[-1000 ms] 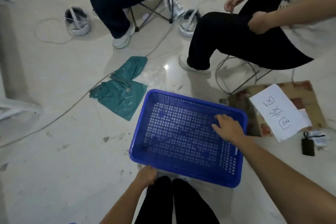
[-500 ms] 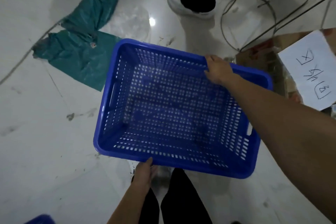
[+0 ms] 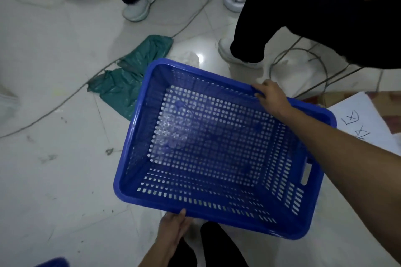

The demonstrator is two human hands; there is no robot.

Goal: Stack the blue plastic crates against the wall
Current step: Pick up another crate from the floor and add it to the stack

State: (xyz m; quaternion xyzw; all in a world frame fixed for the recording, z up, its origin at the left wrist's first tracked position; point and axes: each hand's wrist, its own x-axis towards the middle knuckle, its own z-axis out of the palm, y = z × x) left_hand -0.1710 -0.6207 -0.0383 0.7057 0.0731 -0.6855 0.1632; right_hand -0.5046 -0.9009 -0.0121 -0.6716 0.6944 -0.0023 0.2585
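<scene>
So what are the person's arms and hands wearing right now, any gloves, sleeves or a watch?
Nothing that shows. The left hand and right hand are bare, with no gloves or rings to be seen. Both forearms are uncovered as far as the frame shows, with no sleeve cuff in view, and no watch, strap or band on either wrist. Below, the person's legs are in black trousers.

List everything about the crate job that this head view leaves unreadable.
- Wall and stack: outside the head view; only a blue corner, cut by the bottom edge, may be another crate.
- Left hand: its fingers go under the blue crate rim, so the grip is hidden.
- Right hand: fingertips curl over the far rim, out of sight.
- White sheet: writing cut by the right edge.
</scene>
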